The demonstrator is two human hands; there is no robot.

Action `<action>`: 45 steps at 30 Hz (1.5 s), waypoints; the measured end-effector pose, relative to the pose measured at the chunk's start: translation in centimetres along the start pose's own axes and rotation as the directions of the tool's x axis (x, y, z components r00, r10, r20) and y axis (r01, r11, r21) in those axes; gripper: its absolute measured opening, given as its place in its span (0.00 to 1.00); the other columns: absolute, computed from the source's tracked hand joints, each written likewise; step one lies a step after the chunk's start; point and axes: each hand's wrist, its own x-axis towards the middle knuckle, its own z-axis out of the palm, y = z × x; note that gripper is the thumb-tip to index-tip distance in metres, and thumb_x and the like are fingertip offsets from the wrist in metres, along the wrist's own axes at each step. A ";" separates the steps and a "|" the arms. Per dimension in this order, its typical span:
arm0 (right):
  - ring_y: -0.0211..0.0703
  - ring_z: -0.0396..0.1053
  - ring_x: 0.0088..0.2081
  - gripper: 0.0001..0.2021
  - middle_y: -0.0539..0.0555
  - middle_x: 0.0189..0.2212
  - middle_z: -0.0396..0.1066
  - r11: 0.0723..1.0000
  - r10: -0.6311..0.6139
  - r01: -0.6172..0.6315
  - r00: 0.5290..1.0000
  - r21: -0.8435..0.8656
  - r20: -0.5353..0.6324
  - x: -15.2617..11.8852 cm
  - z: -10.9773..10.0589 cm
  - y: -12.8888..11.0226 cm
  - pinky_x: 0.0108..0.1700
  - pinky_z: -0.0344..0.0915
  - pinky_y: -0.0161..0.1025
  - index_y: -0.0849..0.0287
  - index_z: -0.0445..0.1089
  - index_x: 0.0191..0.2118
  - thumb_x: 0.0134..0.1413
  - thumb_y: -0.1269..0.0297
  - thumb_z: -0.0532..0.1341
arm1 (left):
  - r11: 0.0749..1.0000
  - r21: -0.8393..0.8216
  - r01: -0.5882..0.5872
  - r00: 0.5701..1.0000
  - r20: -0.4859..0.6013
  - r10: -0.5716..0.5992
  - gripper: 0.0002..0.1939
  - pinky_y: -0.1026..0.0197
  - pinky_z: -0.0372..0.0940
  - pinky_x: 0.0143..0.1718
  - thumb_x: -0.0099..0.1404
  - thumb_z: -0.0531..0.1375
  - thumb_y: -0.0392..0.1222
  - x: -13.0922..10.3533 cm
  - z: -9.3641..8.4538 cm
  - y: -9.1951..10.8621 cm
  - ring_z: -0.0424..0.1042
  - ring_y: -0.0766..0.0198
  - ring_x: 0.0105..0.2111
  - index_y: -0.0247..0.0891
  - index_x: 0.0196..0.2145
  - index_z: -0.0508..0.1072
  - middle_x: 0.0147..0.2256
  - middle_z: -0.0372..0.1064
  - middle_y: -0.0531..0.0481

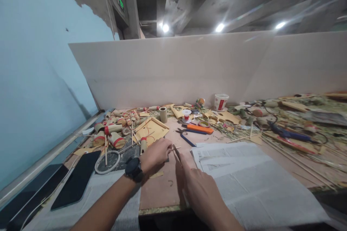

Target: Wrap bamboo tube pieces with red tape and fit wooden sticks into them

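My left hand [158, 154], with a dark watch [133, 169] on its wrist, is closed over the middle of the table. Its fingers pinch a thin pale stick [176, 148], mostly hidden by the hand. My right hand [196, 180] is wrapped round a knife, and the dark blade [176, 152] points up beside the left fingertips, close to the stick's end. The knife's handle is covered by my palm. Just beyond the hands lie blue-handled pliers [187, 139] and an orange tool [200, 129]. A short bamboo tube [143, 145] with a red band stands behind my left hand.
Newspaper sheets [252, 184] cover the right front. A black phone [77, 180] and a pale ring [107, 162] lie left. Bamboo pieces [116, 140], a yellow tray [150, 130], a wire spool [186, 115] and a paper cup [221, 102] crowd the back before a white partition [168, 72].
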 end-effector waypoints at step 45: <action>0.51 0.79 0.35 0.34 0.59 0.35 0.79 1.000 0.029 -0.028 0.999 0.012 -0.033 0.3 0.5 -0.3 0.27 0.54 0.36 0.54 0.44 0.71 0.61 0.78 0.50 | 0.999 -0.014 0.044 0.999 0.005 -0.044 0.10 0.60 0.58 0.34 0.68 0.53 0.37 -0.3 0.0 0.7 0.71 0.57 0.38 0.39 0.30 0.72 0.36 0.74 0.43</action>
